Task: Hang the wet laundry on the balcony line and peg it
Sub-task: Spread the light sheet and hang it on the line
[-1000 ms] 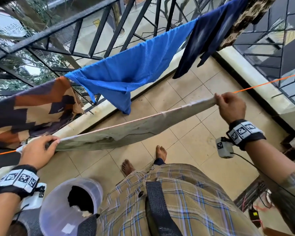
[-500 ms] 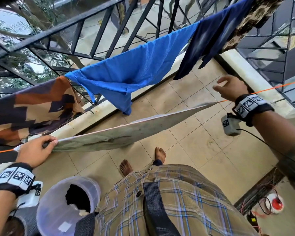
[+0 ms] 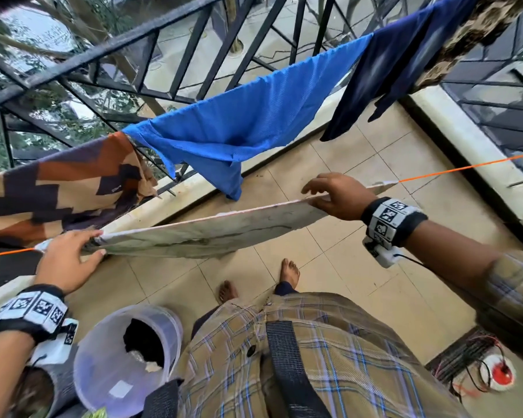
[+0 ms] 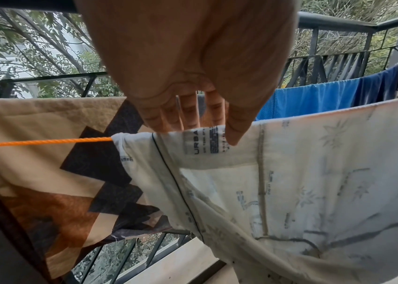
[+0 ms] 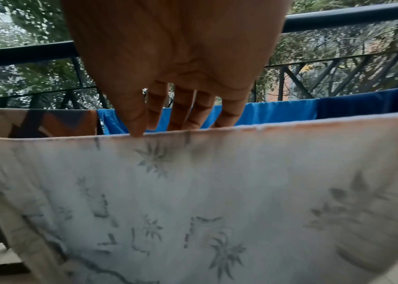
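A white cloth with a grey leaf print (image 3: 209,233) (image 4: 326,173) (image 5: 193,192) hangs folded over the orange line (image 3: 465,167) (image 4: 42,142). My left hand (image 3: 88,245) (image 4: 200,126) pinches its left end at the line, thumb in front by the label, fingers behind. My right hand (image 3: 320,196) (image 5: 176,126) lies on the cloth's top edge toward its right end. Its fingers are straight and spread over the far side, and the thumb tip touches the fold. No pegs show in any view.
On a farther line by the black railing (image 3: 103,52) hang a brown zigzag cloth (image 3: 58,188), a blue shirt (image 3: 239,128) and a navy garment (image 3: 390,70). A clear bucket (image 3: 85,357) with dark laundry (image 3: 145,339) stands at my lower left. A cable reel (image 3: 498,372) lies on the tiled floor at right.
My right hand let go of the cloth's right end, lifted off, then came back left onto the top edge. The left hand kept its hold.
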Tool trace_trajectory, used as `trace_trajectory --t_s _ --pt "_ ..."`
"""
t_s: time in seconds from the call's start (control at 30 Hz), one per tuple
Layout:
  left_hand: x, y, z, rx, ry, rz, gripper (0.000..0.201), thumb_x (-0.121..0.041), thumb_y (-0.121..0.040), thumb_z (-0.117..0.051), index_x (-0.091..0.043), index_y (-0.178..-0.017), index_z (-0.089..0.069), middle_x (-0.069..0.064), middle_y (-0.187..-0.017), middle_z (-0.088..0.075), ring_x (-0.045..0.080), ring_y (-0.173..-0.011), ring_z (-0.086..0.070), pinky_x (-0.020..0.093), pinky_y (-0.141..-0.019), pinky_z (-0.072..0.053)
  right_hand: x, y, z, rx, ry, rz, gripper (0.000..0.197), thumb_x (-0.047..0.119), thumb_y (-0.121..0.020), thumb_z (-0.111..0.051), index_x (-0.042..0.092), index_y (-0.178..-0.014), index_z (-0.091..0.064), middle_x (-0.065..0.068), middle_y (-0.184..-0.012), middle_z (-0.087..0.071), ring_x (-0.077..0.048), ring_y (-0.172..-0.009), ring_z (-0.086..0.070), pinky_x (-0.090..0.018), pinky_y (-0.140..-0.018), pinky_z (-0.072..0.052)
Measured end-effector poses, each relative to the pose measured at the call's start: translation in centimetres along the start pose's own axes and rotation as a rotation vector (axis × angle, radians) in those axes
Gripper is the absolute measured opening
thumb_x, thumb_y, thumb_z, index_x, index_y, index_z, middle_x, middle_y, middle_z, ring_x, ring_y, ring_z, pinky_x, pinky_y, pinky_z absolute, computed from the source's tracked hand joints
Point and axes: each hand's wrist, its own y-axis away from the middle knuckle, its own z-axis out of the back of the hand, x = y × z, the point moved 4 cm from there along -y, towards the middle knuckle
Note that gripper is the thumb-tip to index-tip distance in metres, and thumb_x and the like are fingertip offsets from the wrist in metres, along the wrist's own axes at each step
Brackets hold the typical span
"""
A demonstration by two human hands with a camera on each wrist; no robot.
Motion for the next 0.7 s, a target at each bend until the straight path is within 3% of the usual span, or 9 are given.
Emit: trace_trajectory --t_s 0.13,0.23,0.4,0.5,0.63,0.7 --pt "0.0 -0.6 0.5 -0.031 -0.025 -0.016 0.046 -0.001 -0.074 -0.08 -0.01 -0.118 -0.067 0.018 -0.115 -0.063 0.044 -0.108 -0.054 0.054 -0.098 -0.041 2.2 -1.3 -1.4 -0.015 0.014 -0.013 0.029 0.033 -0.089 -0.063 0.028 -0.117 -0.062 0.004 -0.102 -0.064 -0.021 -0.097 -0.058 -0.041 -0.079 -0.052" --pt "-0.1 -1.1 0.5 -0.008 -0.045 -0.136 0.046 0.003 -0.072 -0.08 -0.01 -0.115 -0.068 0.016 -0.111 -0.066 0.041 -0.107 -0.057 0.052 -0.098 -0.042 4.4 -1.7 -2.6 -0.039 0.054 -0.021 0.028 0.032 -0.087 -0.066 0.026 -0.114 -0.064 0.002 -0.102 -0.064 -0.023 -0.095 -0.058 -0.041 -0.08 -0.051" --pt "2.3 -2.0 0.1 0.126 -0.148 -0.178 0.038 -0.004 -0.078 -0.07 -0.02 -0.112 -0.07 0.015 -0.103 -0.072 0.041 -0.091 -0.067 0.048 -0.077 -0.054 8.7 -2.5 -4.9 -0.105 0.133 -0.13 0.024 0.036 -0.085 -0.065 0.031 -0.109 -0.063 0.002 -0.102 -0.063 -0.025 -0.093 -0.058 -0.044 -0.078 -0.05" --pt "5.0 -1.3 1.3 0.09 -0.113 -0.231 0.033 -0.002 -0.078 -0.069 -0.019 -0.106 -0.071 0.014 -0.095 -0.071 0.04 -0.086 -0.067 0.046 -0.072 -0.055 12.8 -3.8 -6.0 -0.08 0.131 -0.163 0.024 0.036 -0.085 -0.064 0.03 -0.109 -0.064 0.001 -0.103 -0.064 -0.026 -0.095 -0.06 -0.044 -0.079 -0.051" --pt "9.5 -0.3 3.7 0.016 -0.075 -0.347 0.046 0.008 -0.068 -0.075 -0.018 -0.106 -0.07 0.017 -0.089 -0.073 0.04 -0.075 -0.069 0.05 -0.061 -0.058 17.8 -6.2 -7.6 0.02 0.117 -0.161 0.023 0.038 -0.089 -0.06 0.028 -0.109 -0.066 -0.001 -0.103 -0.064 -0.027 -0.098 -0.061 -0.043 -0.08 -0.052" --pt "13.5 0.4 5.2 -0.006 -0.078 -0.316 0.041 0.011 -0.066 -0.077 -0.011 -0.101 -0.074 0.018 -0.088 -0.074 0.039 -0.075 -0.07 0.05 -0.062 -0.059 21.0 -7.9 -8.4 0.087 0.112 -0.101 0.023 0.035 -0.091 -0.06 0.024 -0.11 -0.067 -0.004 -0.103 -0.064 -0.028 -0.098 -0.061 -0.04 -0.08 -0.051"
